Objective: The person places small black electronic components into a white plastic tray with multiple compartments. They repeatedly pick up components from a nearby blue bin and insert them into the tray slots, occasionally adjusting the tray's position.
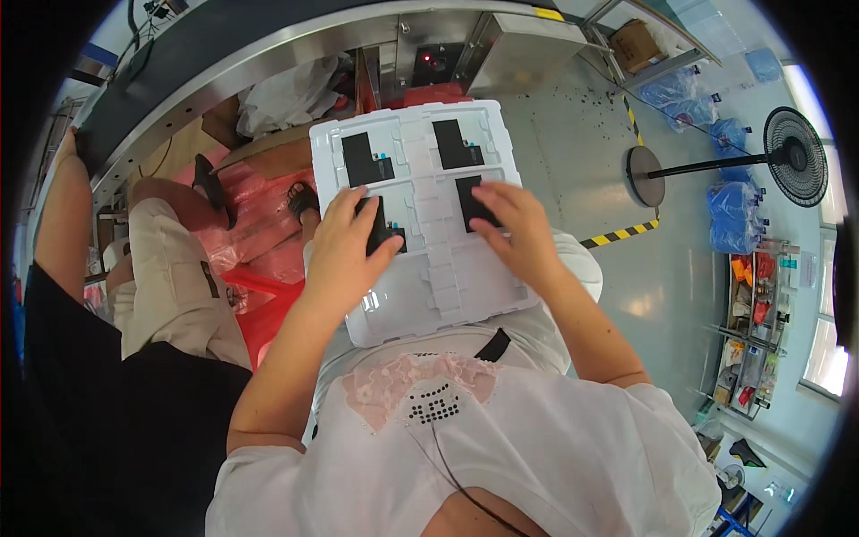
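A white moulded plastic tray (394,295) with several compartments rests on my lap. My left hand (344,251) reaches over a flat black part (374,234) in the middle-left compartment, thumb and fingers at its edges. Across the tray's centre ridge, my right hand (519,228) has thumb and fingertips on another thin black part (472,204), partly covered by the fingers. In the far row lie two notched black parts, one on the left (360,161) and one on the right (452,145), each with small blue tabs. The tray's near compartments hold no parts.
A metal-edged bench (295,63) runs beyond the tray. At left, a person in black and beige (170,286) sits close to my arm. Red plastic sheeting (259,215) covers the floor there. A black fan (792,157) and wrapped water bottles (734,210) stand at right.
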The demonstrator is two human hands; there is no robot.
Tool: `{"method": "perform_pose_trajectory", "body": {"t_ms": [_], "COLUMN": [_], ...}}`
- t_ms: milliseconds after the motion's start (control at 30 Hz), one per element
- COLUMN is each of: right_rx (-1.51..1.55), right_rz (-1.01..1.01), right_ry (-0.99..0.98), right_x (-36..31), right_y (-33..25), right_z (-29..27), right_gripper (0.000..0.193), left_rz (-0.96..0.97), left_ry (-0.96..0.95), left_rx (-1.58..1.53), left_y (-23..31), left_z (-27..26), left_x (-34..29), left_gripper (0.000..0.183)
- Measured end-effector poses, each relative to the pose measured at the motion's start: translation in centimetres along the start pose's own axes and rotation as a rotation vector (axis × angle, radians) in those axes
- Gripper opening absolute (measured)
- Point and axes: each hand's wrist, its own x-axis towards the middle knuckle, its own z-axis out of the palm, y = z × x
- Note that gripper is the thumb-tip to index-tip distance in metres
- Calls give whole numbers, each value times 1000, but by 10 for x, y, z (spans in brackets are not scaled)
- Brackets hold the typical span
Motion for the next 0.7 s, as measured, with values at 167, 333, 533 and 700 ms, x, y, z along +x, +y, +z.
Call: {"method": "perform_pose_trajectory", "body": {"t_ms": [167,333,533,700], "right_rx": [-152,31,104,105], "right_rz": [-54,-95,-70,-108], "right_ry": [23,154,321,259], "right_x": [-28,-16,4,2], "right_y": [-17,-21,-34,-43], "right_z": [24,27,38,43], "right_gripper": [35,22,17,18], "left_rz": [41,-18,129,-293], "left_ry": [20,48,931,1332], "left_rx": [257,183,-25,169], "left_y": [-1,26,-35,-146], "left_z": [42,21,-93,-197], "left_x": [-34,-18,90,161], "left_gripper": [69,67,52,88]}}
